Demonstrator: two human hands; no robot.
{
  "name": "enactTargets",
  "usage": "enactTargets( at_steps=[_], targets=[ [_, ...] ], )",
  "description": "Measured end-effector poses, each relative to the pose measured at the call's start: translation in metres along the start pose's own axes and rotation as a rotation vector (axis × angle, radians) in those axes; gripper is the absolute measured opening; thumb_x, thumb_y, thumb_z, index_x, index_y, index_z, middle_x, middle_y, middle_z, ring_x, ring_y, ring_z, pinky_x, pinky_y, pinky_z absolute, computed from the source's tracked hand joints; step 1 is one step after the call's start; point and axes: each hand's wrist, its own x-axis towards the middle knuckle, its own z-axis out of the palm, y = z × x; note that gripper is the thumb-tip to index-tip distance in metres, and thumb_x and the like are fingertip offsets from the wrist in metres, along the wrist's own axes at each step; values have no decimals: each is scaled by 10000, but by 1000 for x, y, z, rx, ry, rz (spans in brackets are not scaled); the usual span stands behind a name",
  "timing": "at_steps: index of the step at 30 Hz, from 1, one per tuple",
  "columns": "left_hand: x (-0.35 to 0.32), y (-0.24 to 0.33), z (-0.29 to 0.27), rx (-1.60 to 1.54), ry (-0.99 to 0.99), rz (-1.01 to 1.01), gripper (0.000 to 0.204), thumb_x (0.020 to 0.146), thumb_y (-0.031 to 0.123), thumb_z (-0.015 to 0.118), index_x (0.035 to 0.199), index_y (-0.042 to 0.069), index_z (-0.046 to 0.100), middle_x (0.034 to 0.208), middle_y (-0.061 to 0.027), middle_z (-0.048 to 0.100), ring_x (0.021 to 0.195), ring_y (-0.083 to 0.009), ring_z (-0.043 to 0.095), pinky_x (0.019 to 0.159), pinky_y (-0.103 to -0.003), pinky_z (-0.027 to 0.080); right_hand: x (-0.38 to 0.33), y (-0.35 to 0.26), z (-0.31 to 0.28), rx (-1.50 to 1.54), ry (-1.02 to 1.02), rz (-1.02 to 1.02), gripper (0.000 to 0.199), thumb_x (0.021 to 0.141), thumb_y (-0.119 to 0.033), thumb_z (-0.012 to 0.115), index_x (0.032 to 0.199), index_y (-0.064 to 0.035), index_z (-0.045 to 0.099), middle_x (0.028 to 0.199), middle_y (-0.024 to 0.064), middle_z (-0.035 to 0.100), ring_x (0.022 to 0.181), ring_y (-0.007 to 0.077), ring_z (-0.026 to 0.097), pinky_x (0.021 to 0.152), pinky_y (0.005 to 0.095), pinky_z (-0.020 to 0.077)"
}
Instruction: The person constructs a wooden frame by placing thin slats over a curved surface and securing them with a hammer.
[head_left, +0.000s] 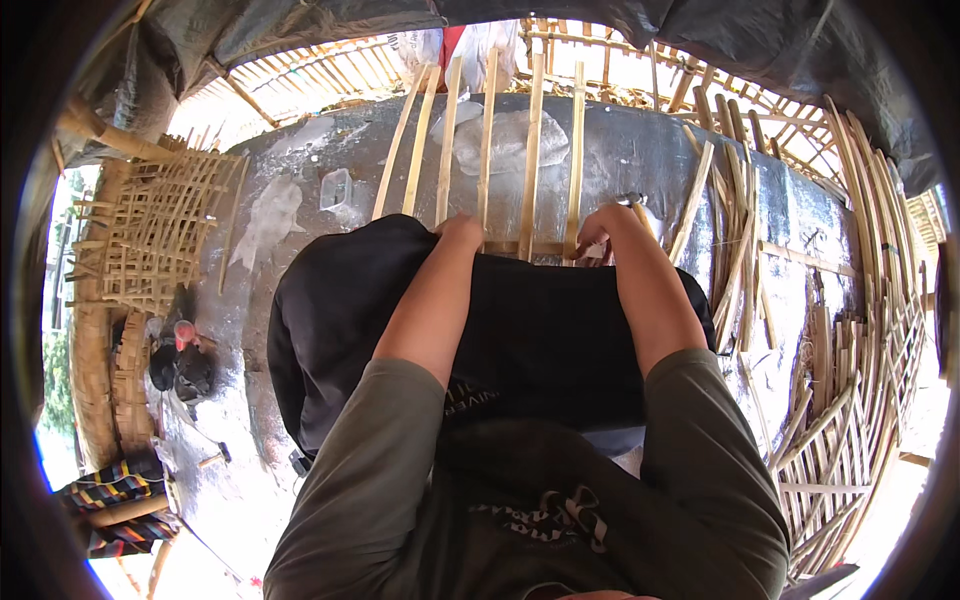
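Head view: one camera, looking down over a dark cloth [520, 340] on the lap.
Work: six pale upright bamboo slats [530, 150] lie side by side on the grey sheet [640, 150].
Done: one crosswise bamboo strip [535, 246] is woven in at their near ends.
Left: the long upper stretch is bare, judging by this.
Left hand [462, 232]: fingers curled on the slat ends, grip unclear.
Right hand [597, 232]: pinches the strip, a metal tool [632, 200] beside it.

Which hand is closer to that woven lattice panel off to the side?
Left. The left hand is on the strips, nearer the lattice panel; the right hand is farther away.

Bamboo slats [530, 150] lie ahead on the table [640, 150], woven mat [160, 230] left.
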Motion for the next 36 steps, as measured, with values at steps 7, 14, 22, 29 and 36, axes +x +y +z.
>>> enactTargets(
  at_steps=[7, 14, 22, 29, 36],
  targets=[
    [-10, -36, 26, -72, 57, -30, 348, 905, 183, 517, 1231, 126, 626, 1349, -117, 538, 1241, -302, 520, 951, -517, 461, -55, -57, 21, -104, 40, -46, 443, 822, -478, 710, 992, -70, 704, 922, 55, 706, 790, 161, 671, 708, 333, 546],
    [-20, -22, 17, -67, 93, -6, 342, 909, 205, 494, 1207, 119, 639, 1290, -115, 586, 1217, -265, 544, 974, -404, 471, -49, -38, 17, -242, 214, -187, 454, 764, -503, 753, 916, -77, 721, 842, 61, 712, 713, 181, 666, 644, 351, 532],
    [-5, -37, 36, -158, 236, -23, 337, 837, 149, 605, 1157, 59, 658, 1270, -186, 579, 1184, -320, 561, 972, -445, 470, -33, -54, 33, -261, 239, -221, 522, 718, -476, 804, 990, -41, 704, 914, 129, 698, 758, 205, 670, 601, 348, 534],
    [-14, -42, 41, -144, 179, -51, 345, 870, 137, 562, 1198, 52, 628, 1307, -166, 557, 1205, -330, 542, 975, -454, 465, -39, -74, 45, -378, 410, -65, 654, 693, -576, 773, 1064, -45, 687, 1057, 140, 679, 822, 258, 679, 724, 394, 554],
    [-21, -20, 29, -116, 236, -27, 326, 912, 176, 487, 1182, 86, 646, 1293, -127, 574, 1196, -304, 552, 966, -378, 472, -19, -38, 20, -234, 561, -47, 677, 645, -595, 786, 1122, -126, 680, 1127, 76, 672, 1074, 273, 626, 898, 413, 513]
  ],
)
